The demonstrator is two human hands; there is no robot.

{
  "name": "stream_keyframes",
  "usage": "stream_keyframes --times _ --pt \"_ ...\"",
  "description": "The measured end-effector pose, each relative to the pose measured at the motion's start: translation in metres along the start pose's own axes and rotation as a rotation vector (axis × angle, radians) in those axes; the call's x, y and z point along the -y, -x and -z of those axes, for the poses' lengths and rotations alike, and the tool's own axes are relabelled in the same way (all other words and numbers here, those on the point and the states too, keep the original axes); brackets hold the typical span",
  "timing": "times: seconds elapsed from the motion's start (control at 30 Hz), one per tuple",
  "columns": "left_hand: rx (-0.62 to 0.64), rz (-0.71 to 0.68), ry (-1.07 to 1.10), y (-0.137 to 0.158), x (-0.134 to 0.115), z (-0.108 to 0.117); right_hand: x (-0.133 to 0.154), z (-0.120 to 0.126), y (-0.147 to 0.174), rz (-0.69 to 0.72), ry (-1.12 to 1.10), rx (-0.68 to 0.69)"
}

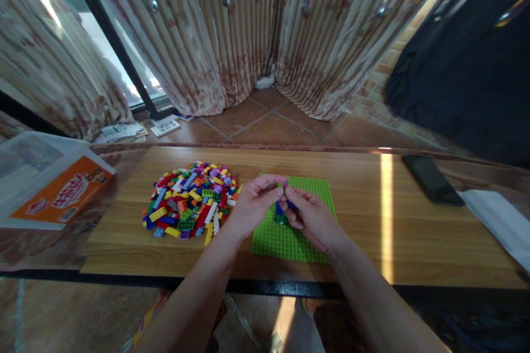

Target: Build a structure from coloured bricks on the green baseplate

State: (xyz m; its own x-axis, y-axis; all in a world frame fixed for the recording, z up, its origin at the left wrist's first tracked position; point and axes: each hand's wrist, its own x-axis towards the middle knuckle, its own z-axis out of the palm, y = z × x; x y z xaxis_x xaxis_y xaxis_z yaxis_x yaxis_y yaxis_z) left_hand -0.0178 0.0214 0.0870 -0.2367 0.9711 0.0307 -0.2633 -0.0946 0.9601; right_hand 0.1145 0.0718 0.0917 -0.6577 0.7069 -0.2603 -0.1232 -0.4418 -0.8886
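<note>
Over the green baseplate [293, 242], my two hands meet at the fingertips. The thumb and fingers of my left hand [255, 203] pinch small green and magenta building bricks [283, 184]. From the other side, my right hand [312, 215] closes on the same small bricks, its fingertips hiding part of them. Directly below them is a blue building brick [279, 210] with a dark green brick [280, 220] under it. Whether the blue brick touches the bricks in my fingers I cannot tell. To the left of my left hand spreads a pile of mixed coloured bricks [188, 198].
A clear plastic box [45, 149] with an orange label stands at the table's left. On the right lie a black phone-like object [433, 179] and a white sheet [492, 220]. The wooden tabletop [356, 220] ends at a dark front edge; striped curtains [232, 38] hang beyond.
</note>
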Motion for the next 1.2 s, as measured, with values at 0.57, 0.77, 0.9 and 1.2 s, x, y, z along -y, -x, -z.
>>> stream_keyframes --times 0.57,0.77,0.9,1.2 --pt "-0.067 -0.042 0.259 -0.001 0.005 -0.003 0.0 -0.005 0.004 0.096 -0.099 0.04" --pt "0.0 -0.071 0.263 0.001 0.0 -0.003 0.004 -0.004 0.003 0.009 -0.251 0.067" --pt "0.058 -0.084 0.169 0.003 -0.002 -0.002 0.005 -0.003 0.002 -0.033 -0.305 0.069" --pt "0.05 -0.102 -0.027 0.002 -0.003 -0.002 0.001 -0.007 0.001 0.049 -0.117 -0.008"
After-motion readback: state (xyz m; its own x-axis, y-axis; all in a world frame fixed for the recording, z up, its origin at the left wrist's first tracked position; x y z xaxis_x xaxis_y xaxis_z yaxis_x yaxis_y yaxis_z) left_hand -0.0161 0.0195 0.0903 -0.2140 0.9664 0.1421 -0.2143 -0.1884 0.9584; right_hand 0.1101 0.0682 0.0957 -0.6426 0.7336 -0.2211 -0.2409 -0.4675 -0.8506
